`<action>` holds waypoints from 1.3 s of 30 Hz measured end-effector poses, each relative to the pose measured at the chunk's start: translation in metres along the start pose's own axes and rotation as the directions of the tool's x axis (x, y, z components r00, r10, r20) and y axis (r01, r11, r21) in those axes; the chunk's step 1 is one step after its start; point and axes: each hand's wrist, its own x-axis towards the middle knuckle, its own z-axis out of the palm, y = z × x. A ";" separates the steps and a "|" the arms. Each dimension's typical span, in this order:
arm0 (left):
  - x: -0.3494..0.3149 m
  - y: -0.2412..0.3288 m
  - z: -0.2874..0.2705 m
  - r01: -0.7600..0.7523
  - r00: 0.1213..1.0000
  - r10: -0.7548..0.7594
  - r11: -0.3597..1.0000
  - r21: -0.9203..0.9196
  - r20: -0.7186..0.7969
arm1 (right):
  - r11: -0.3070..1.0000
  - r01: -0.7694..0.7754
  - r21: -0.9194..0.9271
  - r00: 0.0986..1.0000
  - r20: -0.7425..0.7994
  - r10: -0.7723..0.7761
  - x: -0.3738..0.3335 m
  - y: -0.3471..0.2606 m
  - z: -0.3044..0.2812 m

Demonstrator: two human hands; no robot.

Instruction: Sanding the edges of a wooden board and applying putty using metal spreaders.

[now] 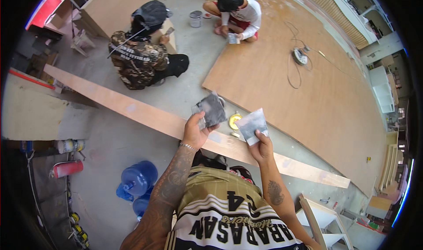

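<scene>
My left hand (pixel 197 132) grips a dark grey, roughly square plate (pixel 213 110) with pale smears along its edge. In my right hand (pixel 261 148) is a thin whitish square plate (pixel 253 126), pinched at its lower corner and smeared with grey. The two plates are apart, held above a long wooden plank (pixel 163 126) that runs across in front of me. Pale grey patches mark the plank. Between my hands, beyond the plank, lies a round yellow item (pixel 235 121); a round rim behind the dark plate is mostly hidden.
Two people (pixel 139 47) (pixel 240 16) squat ahead, each holding a small flat tool or plate. A large wooden panel (pixel 282 65) fills the right, with a coiled cable (pixel 300 56) on it. Blue water bottles (pixel 139 178) stand at my left, and a white-panelled frame (pixel 324 221) at right.
</scene>
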 end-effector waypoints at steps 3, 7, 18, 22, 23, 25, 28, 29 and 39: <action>-0.019 -0.033 0.011 0.093 0.994 -0.089 0.993 0.066 -0.063 | 0.935 0.133 -0.327 0.986 -0.047 -0.157 -0.004 -0.021 0.011; -0.028 -0.057 0.007 -0.059 0.985 0.040 0.992 0.114 0.166 | 0.423 0.331 -0.844 0.911 0.168 -0.378 -0.019 -0.036 0.015; -0.054 -0.122 0.023 0.007 0.992 -0.021 0.993 0.114 0.122 | -0.229 0.514 -0.826 0.574 0.530 -0.624 -0.044 0.013 -0.035; -0.056 -0.130 -0.002 0.059 0.983 -0.070 0.996 0.074 0.167 | -0.232 0.517 -0.824 0.593 0.540 -0.597 -0.057 0.018 -0.043; -0.058 -0.131 -0.009 -0.356 0.922 0.231 0.820 0.448 0.310 | -0.281 0.546 -0.789 0.560 0.593 -0.578 -0.060 0.020 -0.044; -0.064 -0.130 -0.021 -0.744 0.635 0.449 0.136 0.654 0.629 | -0.270 0.577 -0.771 0.589 0.621 -0.517 -0.067 0.023 -0.044; -0.074 -0.134 -0.025 -0.712 0.692 0.401 0.243 0.659 0.600 | -0.271 0.550 -0.790 0.610 0.601 -0.517 -0.072 0.025 -0.044; -0.075 -0.136 -0.023 -0.455 0.879 0.259 0.706 0.543 0.399 | -0.231 0.549 -0.803 0.627 0.579 -0.521 -0.074 0.027 -0.043; -0.095 -0.106 -0.012 0.118 0.992 -0.113 0.989 -0.093 0.059 | -0.359 0.452 -0.816 0.634 0.577 -0.515 -0.087 0.022 -0.011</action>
